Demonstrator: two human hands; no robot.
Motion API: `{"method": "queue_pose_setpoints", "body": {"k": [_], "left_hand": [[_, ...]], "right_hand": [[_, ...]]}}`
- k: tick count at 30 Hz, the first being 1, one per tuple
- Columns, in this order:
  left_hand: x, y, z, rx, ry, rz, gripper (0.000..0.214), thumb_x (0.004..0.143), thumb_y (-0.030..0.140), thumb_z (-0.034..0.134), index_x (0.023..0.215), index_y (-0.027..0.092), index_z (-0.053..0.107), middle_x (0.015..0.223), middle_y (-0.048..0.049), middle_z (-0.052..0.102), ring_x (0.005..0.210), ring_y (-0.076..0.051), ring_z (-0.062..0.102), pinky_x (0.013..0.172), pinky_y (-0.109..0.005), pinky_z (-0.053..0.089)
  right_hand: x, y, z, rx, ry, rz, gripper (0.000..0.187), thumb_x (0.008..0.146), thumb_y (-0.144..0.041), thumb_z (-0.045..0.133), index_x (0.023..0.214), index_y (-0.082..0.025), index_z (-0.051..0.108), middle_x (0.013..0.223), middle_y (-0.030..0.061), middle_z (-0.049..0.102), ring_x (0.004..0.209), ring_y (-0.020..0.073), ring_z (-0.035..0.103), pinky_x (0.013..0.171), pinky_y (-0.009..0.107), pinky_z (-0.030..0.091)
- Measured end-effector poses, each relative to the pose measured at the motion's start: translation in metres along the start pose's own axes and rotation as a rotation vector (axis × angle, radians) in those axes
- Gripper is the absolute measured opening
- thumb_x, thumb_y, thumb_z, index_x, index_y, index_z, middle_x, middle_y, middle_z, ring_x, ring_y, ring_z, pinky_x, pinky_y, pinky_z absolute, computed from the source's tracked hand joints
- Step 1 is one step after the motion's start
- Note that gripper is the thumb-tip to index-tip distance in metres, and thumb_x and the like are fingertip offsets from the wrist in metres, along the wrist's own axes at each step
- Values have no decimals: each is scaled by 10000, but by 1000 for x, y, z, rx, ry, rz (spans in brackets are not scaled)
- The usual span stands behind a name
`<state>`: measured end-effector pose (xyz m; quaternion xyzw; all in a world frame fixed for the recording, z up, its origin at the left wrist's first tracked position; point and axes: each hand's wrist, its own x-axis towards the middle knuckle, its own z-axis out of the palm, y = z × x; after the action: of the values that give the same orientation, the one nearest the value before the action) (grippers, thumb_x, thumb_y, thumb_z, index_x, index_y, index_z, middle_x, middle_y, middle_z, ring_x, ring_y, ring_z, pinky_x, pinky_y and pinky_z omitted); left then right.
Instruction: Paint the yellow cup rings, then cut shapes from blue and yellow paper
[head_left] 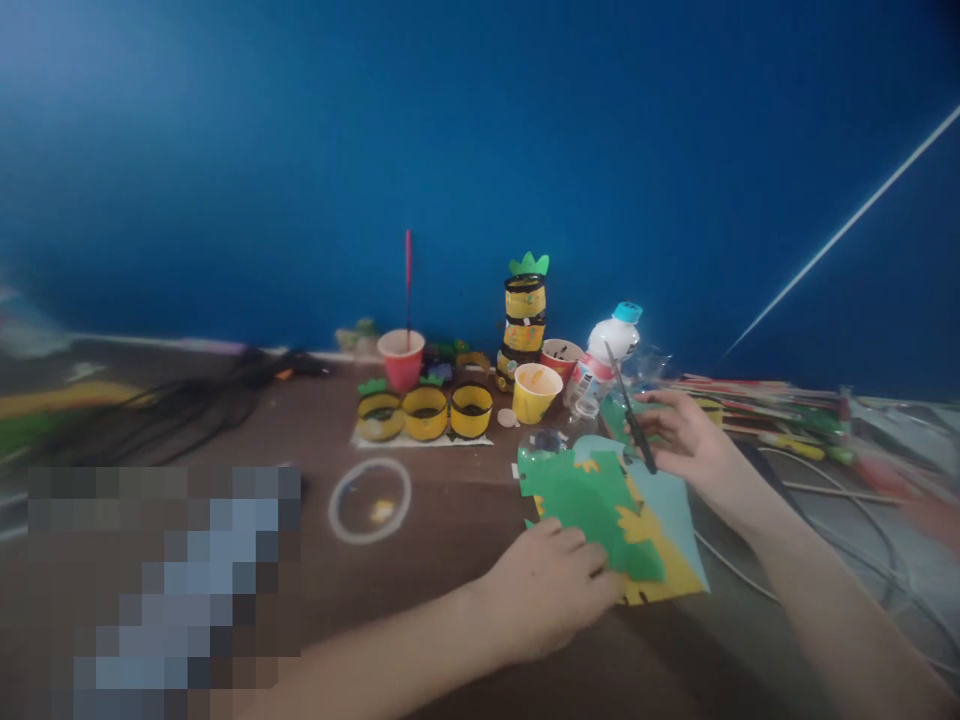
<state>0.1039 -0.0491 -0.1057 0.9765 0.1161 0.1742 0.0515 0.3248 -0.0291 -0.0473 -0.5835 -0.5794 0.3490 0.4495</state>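
My right hand is closed around what look like black-handled scissors, their thin blade pointing up and to the left. Below it lies a stack of craft paper: a cut green sheet on top, a yellow sheet and a light blue sheet under it. At the near edge of the stack, my left hand has its fingers curled over the green and yellow paper. The fingertips are partly hidden.
Behind the paper stand a yellow paper cup, a white bottle with a blue cap and a stacked pineapple-like craft. Yellow-black rings, a red cup and a tape roll lie leftward. Cables run at right.
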Motion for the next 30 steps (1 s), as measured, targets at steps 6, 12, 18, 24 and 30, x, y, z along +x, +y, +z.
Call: {"method": "queue_pose_setpoints", "body": {"k": [6, 12, 18, 24, 30], "left_hand": [[2, -7, 16, 151, -38, 6, 63, 873, 170, 444, 898, 190, 497, 771, -7, 572, 717, -158, 542, 587, -284, 349], [13, -11, 14, 142, -39, -156, 98, 822, 240, 493, 911, 201, 494, 810, -20, 590, 745, -195, 559, 612, -308, 389], [39, 7, 16, 51, -45, -181, 157, 819, 293, 469, 872, 158, 529, 848, -55, 616, 801, -223, 562, 664, -349, 411], [90, 32, 48, -67, -50, -90, 199, 819, 243, 479, 930, 96, 553, 919, -85, 620, 872, -216, 555, 714, -343, 407], [123, 48, 78, -126, -108, -218, 243, 868, 160, 404, 971, 61, 601, 971, -128, 647, 902, -246, 577, 686, -353, 424]], "right_hand": [[8, 0, 3, 13, 28, -12, 516, 639, -156, 609, 1109, -247, 418, 895, 38, 578, 859, 216, 588, 697, 313, 466], [13, -2, 8, 60, 44, -61, 506, 635, -150, 629, 1098, -239, 446, 874, 33, 585, 834, 215, 592, 667, 309, 470], [14, 1, 10, 116, 41, -73, 504, 637, -128, 657, 1088, -261, 479, 867, 11, 591, 830, 188, 605, 659, 269, 480], [14, 4, 12, 142, -8, -61, 522, 644, -117, 674, 1098, -281, 474, 887, 8, 617, 838, 188, 632, 698, 277, 497], [15, 6, 11, 130, -14, -103, 511, 657, -138, 692, 1100, -275, 475, 906, 24, 644, 822, 190, 641, 673, 277, 510]]}}
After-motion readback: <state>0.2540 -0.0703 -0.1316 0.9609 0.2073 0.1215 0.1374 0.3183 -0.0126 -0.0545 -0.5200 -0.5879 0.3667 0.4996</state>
